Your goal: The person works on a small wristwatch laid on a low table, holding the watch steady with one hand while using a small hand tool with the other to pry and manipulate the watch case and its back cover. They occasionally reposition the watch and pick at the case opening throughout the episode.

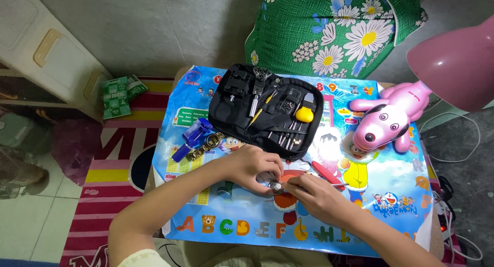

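My left hand grips a small round metal watch case against the colourful cartoon mat on the low table. My right hand meets it from the right, its fingertips pinched on a thin metal tool whose tip touches the case. Just behind the right hand lies a red-handled tool. A gold metal watch band and a blue plastic tool rest on the mat to the left of my left hand.
An open black tool case with several small tools and a yellow piece sits at the back. A pink dog-shaped lamp base and pink lampshade stand right. A green floral cushion lies behind; cables trail at far right.
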